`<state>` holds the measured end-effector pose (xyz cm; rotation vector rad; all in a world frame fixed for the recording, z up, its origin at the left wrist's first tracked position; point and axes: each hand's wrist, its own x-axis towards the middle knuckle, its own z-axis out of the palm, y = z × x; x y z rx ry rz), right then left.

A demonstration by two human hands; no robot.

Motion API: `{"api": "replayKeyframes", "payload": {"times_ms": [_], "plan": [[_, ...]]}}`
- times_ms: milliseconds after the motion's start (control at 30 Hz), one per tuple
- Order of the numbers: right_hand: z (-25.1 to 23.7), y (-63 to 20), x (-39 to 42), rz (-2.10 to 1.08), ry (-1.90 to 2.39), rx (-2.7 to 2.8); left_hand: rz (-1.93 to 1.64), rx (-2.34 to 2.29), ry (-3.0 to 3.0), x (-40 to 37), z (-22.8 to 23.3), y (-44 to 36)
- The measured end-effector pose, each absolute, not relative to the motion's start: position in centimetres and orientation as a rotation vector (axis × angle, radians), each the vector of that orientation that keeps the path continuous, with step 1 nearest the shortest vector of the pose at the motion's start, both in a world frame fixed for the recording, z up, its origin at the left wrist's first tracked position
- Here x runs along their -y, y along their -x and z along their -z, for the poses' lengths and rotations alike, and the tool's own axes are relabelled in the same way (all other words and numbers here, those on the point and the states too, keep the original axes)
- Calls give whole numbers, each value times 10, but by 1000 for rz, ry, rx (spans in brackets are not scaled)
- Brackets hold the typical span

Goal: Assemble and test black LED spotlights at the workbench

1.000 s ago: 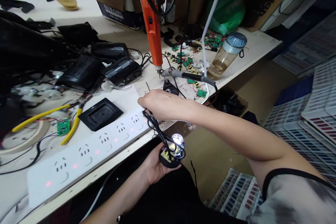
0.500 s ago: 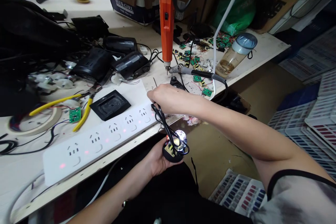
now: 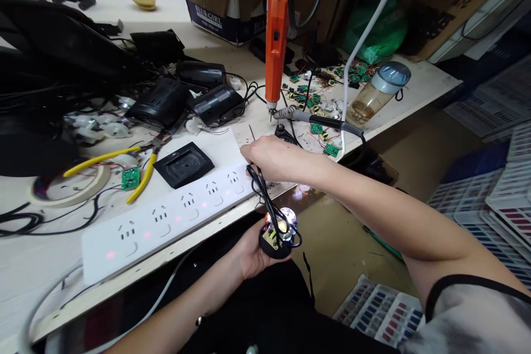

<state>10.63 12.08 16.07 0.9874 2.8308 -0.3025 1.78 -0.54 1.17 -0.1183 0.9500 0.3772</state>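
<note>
Below the table edge, my left hand cups a round black lamp housing. An exposed circuit board sits in it, and a lit white LED disc glows beside the board. A bundled black power cord runs from the housing up to my right hand. That hand is closed around the cord's end, at the right end of the white power strip; its fingers hide the plug and the socket there. A thin metal rod points up behind the fingers.
An orange electric screwdriver hangs over the table, close to a soldering iron. Yellow-handled pliers, a black square cover, a tape roll and black housings lie leftward. Circuit boards and a bottle are at right.
The whole view has shifted, so the table things appear a little lower and further right. Both hands keep the same hold, and the LED stays lit.
</note>
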Motion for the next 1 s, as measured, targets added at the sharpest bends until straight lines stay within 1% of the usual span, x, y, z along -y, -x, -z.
{"api": "replayKeyframes", "payload": {"times_ms": [333,667,767,867,933,1000], "plan": [[-162,-101,-115,249,-960,-2775,-366,-888,90,7,-17,-15],[-169,-103,-112,336,-1006,-2766,-318,-872,-12,11,-31,-10],[-175,-109,-110,363,-1046,-2829,-354,-858,-19,20,-49,1],[-187,-117,-103,369,-1125,-2963,-460,-822,36,32,-82,27],[-196,-121,-99,491,-1327,-3132,-520,-798,75,36,-109,51],[-203,-120,-97,589,-1489,-3183,-650,-817,104,36,-134,80]]}}
